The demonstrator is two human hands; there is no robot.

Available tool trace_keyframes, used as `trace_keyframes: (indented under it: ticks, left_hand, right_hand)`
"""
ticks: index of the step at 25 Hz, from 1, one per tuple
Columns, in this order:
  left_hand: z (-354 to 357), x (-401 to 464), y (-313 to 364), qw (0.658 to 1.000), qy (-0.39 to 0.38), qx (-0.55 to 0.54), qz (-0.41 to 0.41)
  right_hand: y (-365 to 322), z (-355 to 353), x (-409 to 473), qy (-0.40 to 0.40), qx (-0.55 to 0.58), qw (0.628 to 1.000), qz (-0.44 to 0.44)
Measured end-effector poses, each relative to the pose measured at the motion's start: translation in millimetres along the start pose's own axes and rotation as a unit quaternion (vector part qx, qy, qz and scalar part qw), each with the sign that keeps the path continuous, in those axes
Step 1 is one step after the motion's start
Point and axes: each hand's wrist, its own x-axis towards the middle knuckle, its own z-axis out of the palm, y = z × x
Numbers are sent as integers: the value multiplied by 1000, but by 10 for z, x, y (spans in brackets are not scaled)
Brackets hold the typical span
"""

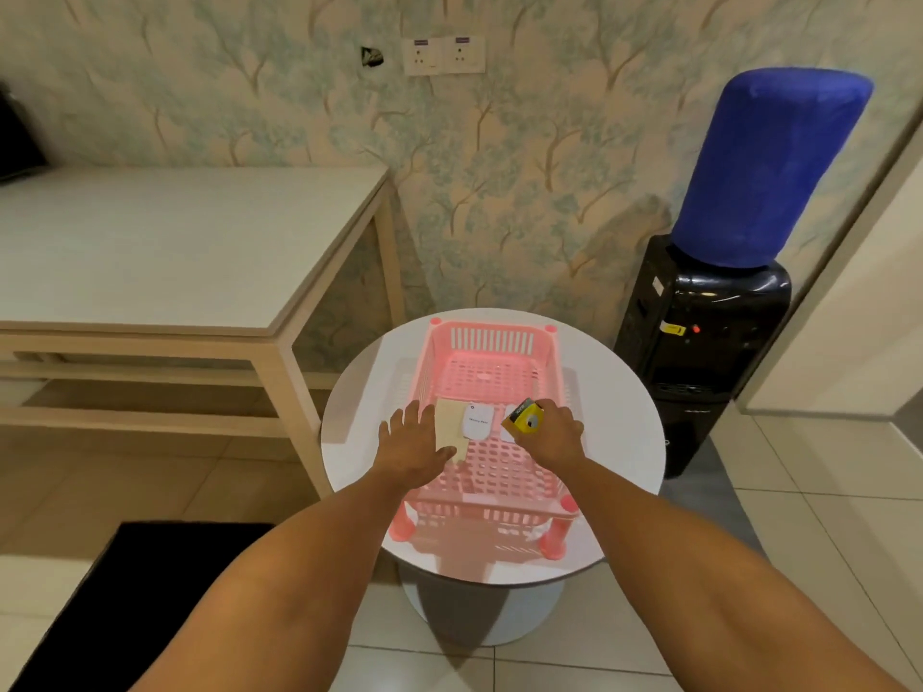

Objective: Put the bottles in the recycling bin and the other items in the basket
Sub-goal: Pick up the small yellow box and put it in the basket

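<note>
A pink plastic basket (492, 337) stands on a round white table (359, 392). Inside it lie a white packet (478, 421) with small print and another white item, mostly hidden under my right hand. My left hand (412, 444) hovers over the basket's left side, thumb pinching a beige flat piece (449, 427) that hangs into the basket. My right hand (552, 434) is over the basket's right side, gripping a small yellow box (524, 418). No bottle or recycling bin is in view.
A light wooden table (175, 252) stands to the left against the wallpapered wall. A black water dispenser (699, 352) with a blue-covered jug (764, 167) stands to the right. A dark mat (140, 601) lies on the tiled floor at lower left.
</note>
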Motion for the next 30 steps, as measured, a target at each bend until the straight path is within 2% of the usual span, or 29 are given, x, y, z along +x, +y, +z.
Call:
trace_keyframes:
  ticks: [5,11,19,24,27,30]
  left_hand:
    - [84,-22,-114,999,-6,37,-31]
    - [-21,35,-411,996,-16,78,-42]
    - [93,97,-270,997,-41,65,19]
    - [163,124,-75,996,-38,78,32]
    - [185,144,-9,997,-36,67,33]
    - [222,110,35,998,-18,47,34]
  right_hand:
    - [-66,124,172,-117,-21,991,-61]
    - [-240,265,354,-179,-112,975,-65]
    - [-154,337,428,-150,-224,957,-108]
    - [-179,301,260,-124,-254,950,-129]
    - [-186,210,214,-110,-235,956,-137]
    - [-104,185,189,-131,-210,962,-115]
